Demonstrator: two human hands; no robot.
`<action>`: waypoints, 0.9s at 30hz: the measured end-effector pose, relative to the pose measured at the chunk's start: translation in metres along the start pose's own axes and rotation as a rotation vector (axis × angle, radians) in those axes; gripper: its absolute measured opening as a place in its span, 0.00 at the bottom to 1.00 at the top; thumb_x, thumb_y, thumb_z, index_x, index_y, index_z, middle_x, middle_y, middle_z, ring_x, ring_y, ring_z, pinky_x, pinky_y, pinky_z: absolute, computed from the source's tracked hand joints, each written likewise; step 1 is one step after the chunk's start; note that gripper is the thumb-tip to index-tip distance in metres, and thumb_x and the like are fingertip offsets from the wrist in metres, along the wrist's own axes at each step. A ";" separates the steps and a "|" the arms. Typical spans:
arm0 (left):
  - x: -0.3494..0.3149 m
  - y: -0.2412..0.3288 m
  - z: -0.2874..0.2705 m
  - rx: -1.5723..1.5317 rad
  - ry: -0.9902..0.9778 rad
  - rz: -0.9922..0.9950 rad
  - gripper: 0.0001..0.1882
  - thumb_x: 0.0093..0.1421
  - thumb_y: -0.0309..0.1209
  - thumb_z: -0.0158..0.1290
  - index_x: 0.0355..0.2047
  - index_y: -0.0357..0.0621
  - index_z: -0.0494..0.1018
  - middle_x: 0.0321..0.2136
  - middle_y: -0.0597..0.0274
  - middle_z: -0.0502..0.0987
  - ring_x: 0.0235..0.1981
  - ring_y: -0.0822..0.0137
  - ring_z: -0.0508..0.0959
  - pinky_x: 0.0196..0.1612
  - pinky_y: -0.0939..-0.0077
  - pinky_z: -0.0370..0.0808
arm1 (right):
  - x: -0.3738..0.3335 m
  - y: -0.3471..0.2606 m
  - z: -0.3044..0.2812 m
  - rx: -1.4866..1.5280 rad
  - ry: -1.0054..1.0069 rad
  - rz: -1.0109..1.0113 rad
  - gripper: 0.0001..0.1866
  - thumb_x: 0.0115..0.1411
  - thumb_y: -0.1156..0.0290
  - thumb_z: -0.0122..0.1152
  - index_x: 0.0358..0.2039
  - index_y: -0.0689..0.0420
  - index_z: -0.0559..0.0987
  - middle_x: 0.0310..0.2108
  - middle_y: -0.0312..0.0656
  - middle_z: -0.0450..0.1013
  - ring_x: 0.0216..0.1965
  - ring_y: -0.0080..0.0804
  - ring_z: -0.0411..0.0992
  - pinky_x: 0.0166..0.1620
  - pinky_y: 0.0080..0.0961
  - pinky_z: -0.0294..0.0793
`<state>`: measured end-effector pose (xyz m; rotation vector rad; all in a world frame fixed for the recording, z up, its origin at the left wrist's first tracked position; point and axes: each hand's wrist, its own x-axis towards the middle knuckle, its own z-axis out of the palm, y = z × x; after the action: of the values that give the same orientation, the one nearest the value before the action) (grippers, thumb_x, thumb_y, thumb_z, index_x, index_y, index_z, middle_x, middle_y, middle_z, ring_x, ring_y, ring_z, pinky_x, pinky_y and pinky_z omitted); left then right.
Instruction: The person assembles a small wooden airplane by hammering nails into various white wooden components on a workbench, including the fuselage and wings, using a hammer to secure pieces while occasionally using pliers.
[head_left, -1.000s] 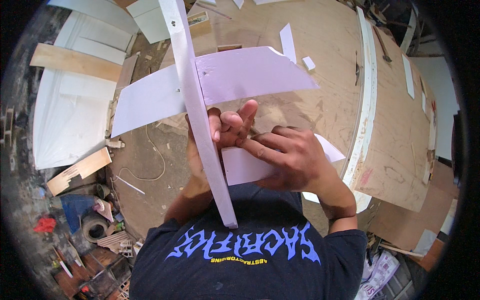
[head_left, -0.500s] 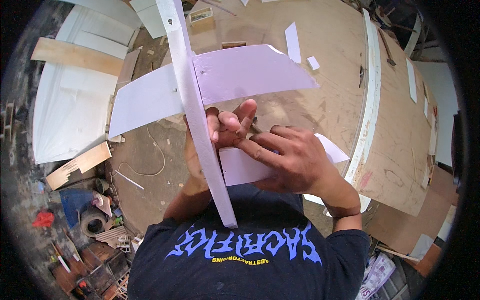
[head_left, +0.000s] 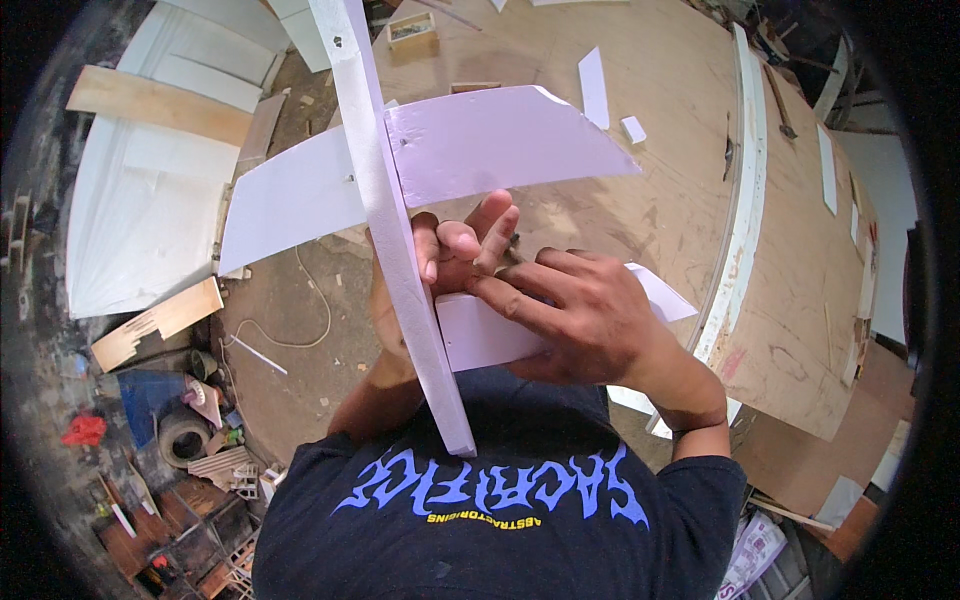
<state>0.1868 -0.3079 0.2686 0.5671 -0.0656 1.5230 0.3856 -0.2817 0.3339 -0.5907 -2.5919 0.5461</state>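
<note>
In front of my chest is a white model plane, apparently foam, with a long narrow body (head_left: 385,200). A broad wing (head_left: 500,135) crosses it toward the far end, and a smaller tail piece (head_left: 495,330) sits at the near end. My left hand (head_left: 455,240) wraps the body from behind, its fingers bent out on the right side. My right hand (head_left: 595,315) closes over the tail piece, its index finger lying along the top and reaching my left hand. A small dark bit (head_left: 514,243) shows between the hands; its kind is unclear.
Beyond the plane lies a large wooden board (head_left: 640,220) with a white offcut (head_left: 593,88), a small white block (head_left: 633,130) and a small wooden box (head_left: 412,35). A white strip (head_left: 735,230) runs along the right. Left are leaning white panels (head_left: 150,200) and floor clutter with a tape roll (head_left: 183,440).
A finger of my left hand has bent across toward my right hand. The plane and my right hand hold almost the same place; the background has shifted slightly.
</note>
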 end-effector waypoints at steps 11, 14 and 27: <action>0.007 0.009 0.025 0.134 0.163 -0.174 0.29 0.76 0.56 0.39 0.50 0.40 0.74 0.44 0.56 0.77 0.60 0.57 0.72 0.72 0.50 0.61 | -0.004 0.003 0.001 -0.016 0.106 0.038 0.48 0.34 0.52 0.80 0.61 0.44 0.78 0.43 0.35 0.80 0.39 0.36 0.80 0.39 0.33 0.82; 0.007 0.030 0.030 0.455 0.251 -0.371 0.41 0.76 0.62 0.31 0.64 0.34 0.68 0.41 0.59 0.73 0.50 0.63 0.74 0.63 0.61 0.71 | -0.010 0.004 -0.003 0.005 0.063 0.098 0.48 0.34 0.54 0.80 0.62 0.44 0.78 0.45 0.34 0.81 0.40 0.36 0.80 0.40 0.33 0.82; -0.005 0.065 0.084 1.151 0.490 -0.598 0.34 0.62 0.46 0.68 0.58 0.30 0.77 0.51 0.47 0.82 0.52 0.62 0.81 0.59 0.69 0.74 | -0.018 -0.006 -0.005 -0.040 0.136 0.191 0.44 0.35 0.61 0.83 0.58 0.47 0.81 0.40 0.35 0.81 0.36 0.35 0.80 0.37 0.31 0.82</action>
<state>0.1507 -0.3481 0.3594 0.9640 1.3123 0.9476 0.4005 -0.2937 0.3354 -0.8640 -2.4380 0.4957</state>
